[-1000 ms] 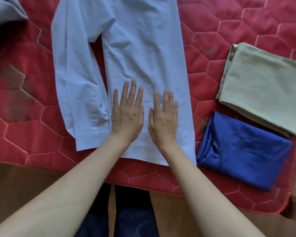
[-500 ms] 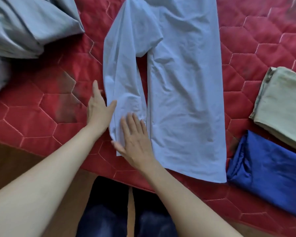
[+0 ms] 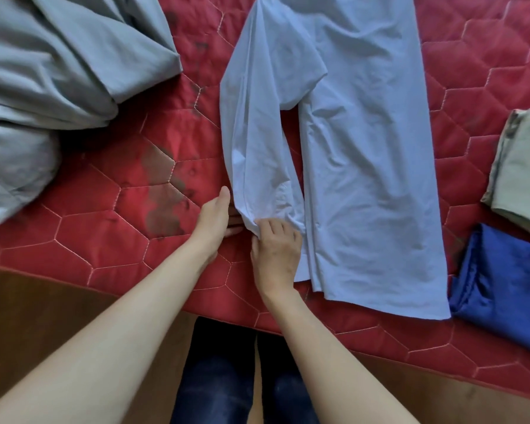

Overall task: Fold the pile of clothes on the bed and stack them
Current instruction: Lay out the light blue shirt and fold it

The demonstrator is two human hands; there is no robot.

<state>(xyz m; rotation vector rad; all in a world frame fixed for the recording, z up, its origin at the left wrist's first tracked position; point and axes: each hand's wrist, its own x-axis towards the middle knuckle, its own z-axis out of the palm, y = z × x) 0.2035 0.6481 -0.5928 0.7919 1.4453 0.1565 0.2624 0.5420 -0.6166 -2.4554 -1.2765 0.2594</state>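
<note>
Cloth feels light and limp: my right hand (image 3: 276, 252) pinches the shirt (image 3: 364, 166) cuff near the bed (image 3: 110, 240) edge; my left hand (image 3: 216, 217) lies flat beside it.

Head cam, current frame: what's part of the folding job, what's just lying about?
In the job:
- light blue shirt, spread on the bed
- left hand at its sleeve cuff, fingers under the cloth
- right hand gripping the cuff
- grey clothes pile, unfolded
- folded beige garment
- folded dark blue garment

Lying about:
- red quilted bed cover
- wooden floor
</note>
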